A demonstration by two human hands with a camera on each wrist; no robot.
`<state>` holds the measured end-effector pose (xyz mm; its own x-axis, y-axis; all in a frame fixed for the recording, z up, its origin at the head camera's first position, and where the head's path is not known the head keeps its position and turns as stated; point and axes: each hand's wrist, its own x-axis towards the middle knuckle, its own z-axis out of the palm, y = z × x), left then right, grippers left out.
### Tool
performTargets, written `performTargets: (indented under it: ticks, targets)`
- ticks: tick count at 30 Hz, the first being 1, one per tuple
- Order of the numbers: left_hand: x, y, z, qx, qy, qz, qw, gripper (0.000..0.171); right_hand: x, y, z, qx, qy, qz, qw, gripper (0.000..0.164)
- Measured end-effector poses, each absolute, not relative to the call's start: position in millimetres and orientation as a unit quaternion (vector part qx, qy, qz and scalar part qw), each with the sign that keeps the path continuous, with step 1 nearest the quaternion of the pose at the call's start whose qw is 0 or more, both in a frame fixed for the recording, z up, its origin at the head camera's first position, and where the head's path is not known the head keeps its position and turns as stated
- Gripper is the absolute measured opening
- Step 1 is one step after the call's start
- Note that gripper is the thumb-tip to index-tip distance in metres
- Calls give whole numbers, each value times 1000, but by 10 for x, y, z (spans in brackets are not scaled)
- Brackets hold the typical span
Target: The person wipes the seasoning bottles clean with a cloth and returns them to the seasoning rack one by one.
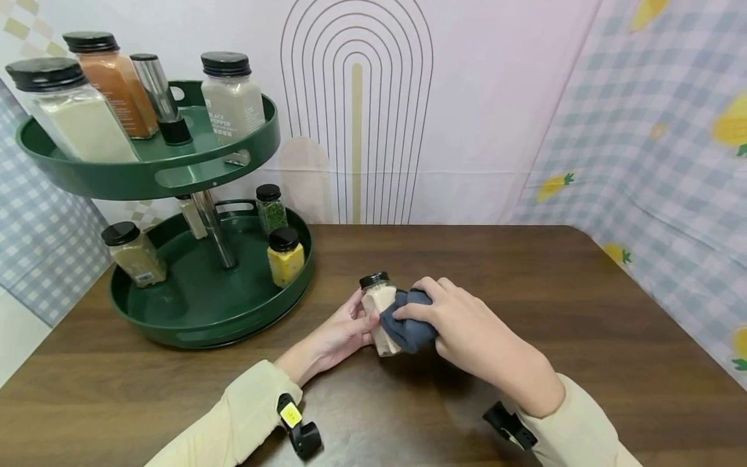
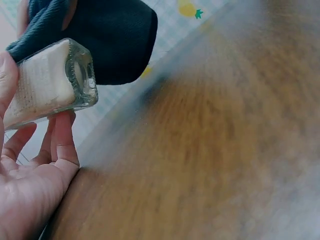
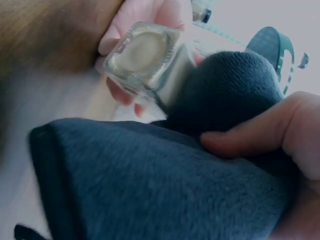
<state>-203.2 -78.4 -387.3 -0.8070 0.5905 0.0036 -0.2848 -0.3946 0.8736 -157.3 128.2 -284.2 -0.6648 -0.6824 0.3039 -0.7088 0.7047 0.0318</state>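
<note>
A square glass spice jar (image 1: 382, 301) with a black lid and pale powder inside is tilted above the table. My left hand (image 1: 341, 334) grips it, thumb on the near side and fingers around the back. In the left wrist view the jar's (image 2: 47, 82) glass base points out past the fingers. My right hand (image 1: 467, 324) holds a dark blue-grey cloth (image 1: 411, 324) bunched against the jar's right side. In the right wrist view the thumb presses into the cloth (image 3: 150, 175), and one end of it hangs loose beside the jar's base.
A green two-tier turntable rack (image 1: 210, 324) stands at the left. Its top tray (image 1: 146, 185) carries large spice jars and a metal cylinder; several smaller jars, including a yellow one (image 1: 286, 259), sit on the lower tray. The brown wooden table (image 1: 525, 285) ends at curtains with patterns.
</note>
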Motion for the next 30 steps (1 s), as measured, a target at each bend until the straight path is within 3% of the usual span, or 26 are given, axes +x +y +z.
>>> performTargets:
  ticks: [17, 24, 30]
  targets:
    - [-2055, -820, -3874, 132, 438, 846, 275, 95, -1461, 1433, -2639, 395, -918, 25, -21, 49]
    - [-2055, -813, -3878, 155, 437, 838, 288, 84, -1549, 1465, -2610, 341, -930, 78, 114, 58]
    - [-2039, -812, -3879, 179, 464, 820, 282, 74, -1613, 1300, -2787, 339, -922, 97, 162, 65]
